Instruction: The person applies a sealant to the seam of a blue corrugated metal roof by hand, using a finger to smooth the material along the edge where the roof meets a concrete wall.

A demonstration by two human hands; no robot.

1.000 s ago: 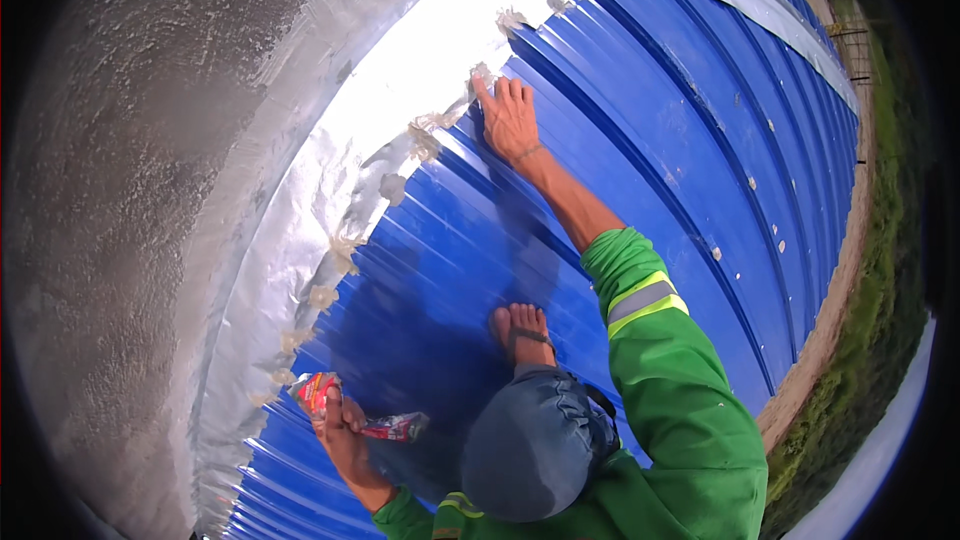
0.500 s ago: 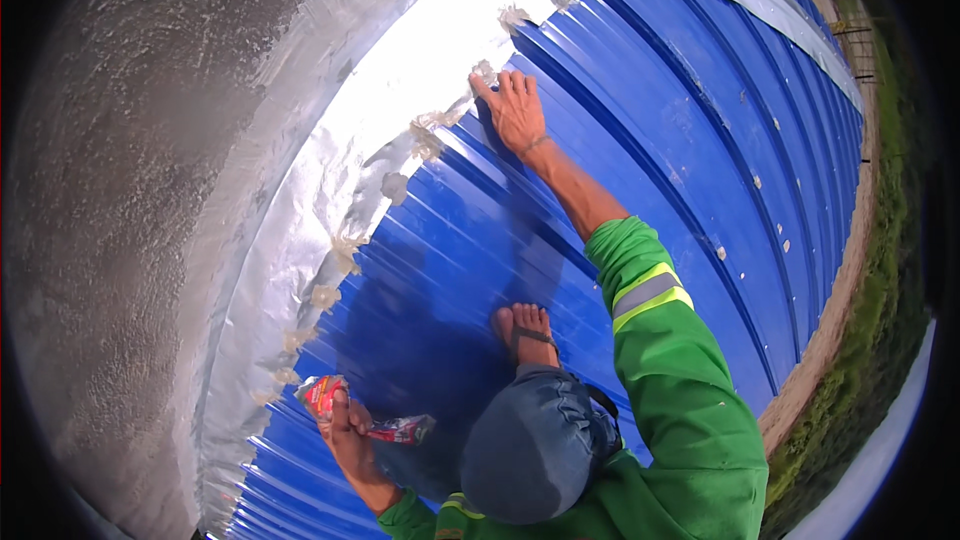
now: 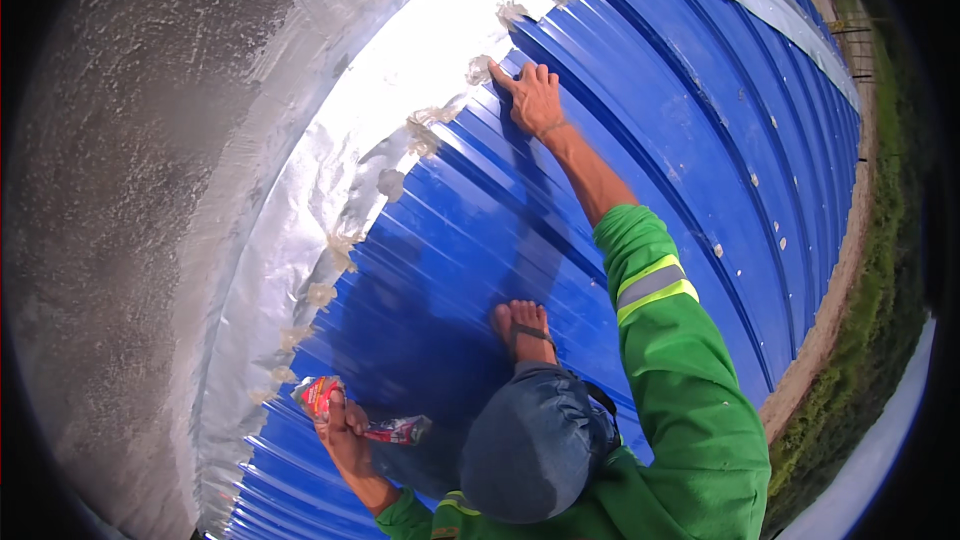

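Observation:
My right hand (image 3: 535, 95) reaches up over the blue ribbed roof sheet (image 3: 455, 230). One digit stretches out to touch a greyish patch of sealant (image 3: 479, 70) where the sheet meets the silver flashing (image 3: 300, 180). Its other fingers are loosely bent apart, with nothing visible in them. At the lower left, my left hand (image 3: 345, 432) grips a crumpled red and silver packet (image 3: 320, 398). A red and silver end (image 3: 400, 430) sticks out on the other side of the fingers; whether it is the same packet I cannot tell.
More sealant blobs (image 3: 391, 185) follow the flashing's edge. A rough grey wall (image 3: 130, 160) rises on the left. My sandalled foot (image 3: 528, 328) stands on the roof sheet. Beyond the sheet's right edge lie bare ground and grass (image 3: 860, 330). Screw heads (image 3: 718, 250) dot the ribs.
My right hand has shifted slightly right and down, drawing back from the flashing, with one digit now stretched toward the sealant patch. My left hand keeps its hold on the packet.

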